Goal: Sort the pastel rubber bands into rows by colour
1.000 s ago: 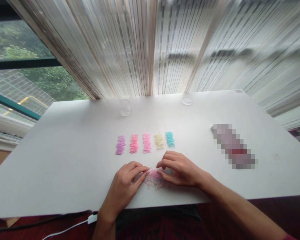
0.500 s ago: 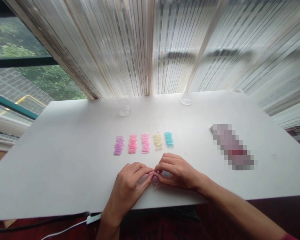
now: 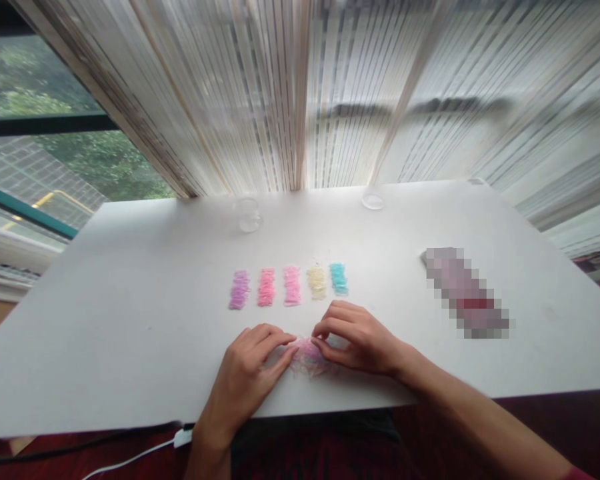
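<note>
Pink-tinged strands [image 3: 307, 349] lie heaped on the worktop [image 3: 105, 333] between left hand [image 3: 250, 360] and right hand [image 3: 357, 339], fingers narrowly spaced, any grip unclear, near five stacks [image 3: 292, 287] seemingly spaced to keep colours apart.

Striped curtains [image 3: 250, 100] and a window [image 3: 45, 125] flank a white table [image 3: 100, 293].

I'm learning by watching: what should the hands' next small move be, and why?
Perhaps tease the mixed-color pile apart a little: its pieces overlap, the left hand and right hand have fingertips at it, and five single-color columns lie just beyond.
</note>
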Tool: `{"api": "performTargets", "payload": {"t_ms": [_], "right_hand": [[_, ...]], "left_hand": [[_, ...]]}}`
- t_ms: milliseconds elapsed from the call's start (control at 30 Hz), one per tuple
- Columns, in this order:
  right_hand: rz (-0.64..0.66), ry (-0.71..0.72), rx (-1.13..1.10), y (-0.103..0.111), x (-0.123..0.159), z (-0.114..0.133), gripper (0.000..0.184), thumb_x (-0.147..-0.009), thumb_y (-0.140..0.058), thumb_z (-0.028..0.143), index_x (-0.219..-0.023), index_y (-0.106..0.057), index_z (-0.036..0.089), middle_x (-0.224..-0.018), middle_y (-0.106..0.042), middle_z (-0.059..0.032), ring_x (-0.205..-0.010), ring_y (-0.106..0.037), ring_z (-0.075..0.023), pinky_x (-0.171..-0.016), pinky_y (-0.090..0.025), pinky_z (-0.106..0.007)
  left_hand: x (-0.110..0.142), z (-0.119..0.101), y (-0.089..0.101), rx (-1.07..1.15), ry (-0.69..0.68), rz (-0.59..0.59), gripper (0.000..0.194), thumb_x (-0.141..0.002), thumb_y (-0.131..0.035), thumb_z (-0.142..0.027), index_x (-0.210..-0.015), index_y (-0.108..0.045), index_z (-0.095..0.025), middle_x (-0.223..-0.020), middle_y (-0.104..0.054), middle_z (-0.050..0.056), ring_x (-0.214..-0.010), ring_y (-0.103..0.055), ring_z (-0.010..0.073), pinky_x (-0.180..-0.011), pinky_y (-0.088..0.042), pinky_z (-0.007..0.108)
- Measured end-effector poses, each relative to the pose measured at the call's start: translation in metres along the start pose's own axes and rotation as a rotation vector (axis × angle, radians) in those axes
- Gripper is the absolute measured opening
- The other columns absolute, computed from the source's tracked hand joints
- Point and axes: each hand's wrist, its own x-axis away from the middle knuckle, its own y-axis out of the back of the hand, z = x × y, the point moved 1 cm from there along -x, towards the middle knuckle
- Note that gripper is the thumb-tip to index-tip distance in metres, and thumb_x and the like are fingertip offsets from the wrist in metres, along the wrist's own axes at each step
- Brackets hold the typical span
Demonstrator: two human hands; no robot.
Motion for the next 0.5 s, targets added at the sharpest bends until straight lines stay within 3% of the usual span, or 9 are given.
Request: {"api": "performTargets", "payload": {"t_ms": [200, 500], "right_hand": [[-0.022, -0.007, -0.010, 0.001, 0.000, -0.001, 0.009, -0.095, -0.061, 0.018, -0.089, -0.066, 0.019, -0.072, -0.066, -0.0026, -0.066, -0.056, -0.0152, -0.061, -0.046, -0.026], [-0.021, -0.025, -0.023, 0.002, 0.000, 0.001, 0.005, -0.096, -0.065, 0.024, -0.097, -0.067, 0.019, -0.077, -0.068, -0.0035, -0.068, -0.059, -0.0158, -0.063, -0.048, -0.027]], "left_hand": [[-0.004, -0.002, -0.004, 0.076, 0.015, -0.028, 0.013, -0.098, -0.066, -0.026, -0.109, -0.071, -0.023, -0.096, -0.072, 0.003, -0.083, -0.067, 0.0175, -0.076, -0.053, 0.030], [-0.010, -0.004, -0.009, 0.198, 0.023, -0.073, 0.007, -0.097, -0.067, -0.021, -0.101, -0.073, -0.021, -0.091, -0.074, 0.004, -0.077, -0.066, 0.0159, -0.068, -0.053, 0.027]]}}
